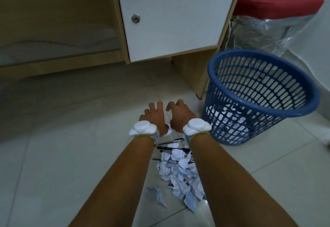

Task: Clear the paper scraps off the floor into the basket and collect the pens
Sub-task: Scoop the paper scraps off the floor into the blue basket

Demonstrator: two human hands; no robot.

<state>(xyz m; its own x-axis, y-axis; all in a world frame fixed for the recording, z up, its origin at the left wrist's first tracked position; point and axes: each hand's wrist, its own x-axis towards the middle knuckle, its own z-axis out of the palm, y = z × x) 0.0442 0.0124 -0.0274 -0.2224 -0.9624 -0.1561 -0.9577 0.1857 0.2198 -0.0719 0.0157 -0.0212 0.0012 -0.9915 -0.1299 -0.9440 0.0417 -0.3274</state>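
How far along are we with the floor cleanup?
Done: some paper shows through the basket mesh. In hand: left hand and right hand reach over the floor, a scrap between them; grip unclear. Left: the scrap pile and several pens.

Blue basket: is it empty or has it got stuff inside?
Not empty. Crumpled white paper scraps show through the blue basket's side holes near its bottom.
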